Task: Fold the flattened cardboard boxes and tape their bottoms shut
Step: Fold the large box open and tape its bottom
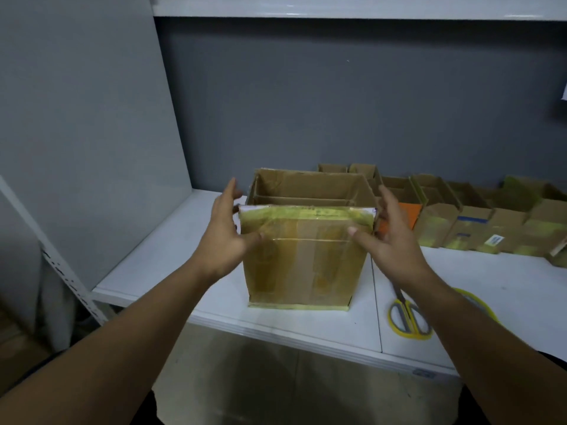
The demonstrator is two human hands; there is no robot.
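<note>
A brown cardboard box (302, 265) stands upright near the front edge of the white table (159, 253), its top open and its front face shiny with yellowish tape. My left hand (225, 231) lies against the box's left side with fingers straight and the thumb touching the front face. My right hand (388, 231) mirrors it on the right side, fingers extended and thumb tip on the front. The box sits between my two hands.
Yellow-handled scissors (409, 315) lie right of the box, and a yellow-green tape roll (481, 302) shows partly behind my right forearm. A row of several folded boxes (472, 222) lines the back right. A perforated shelf post (66, 271) stands at the left.
</note>
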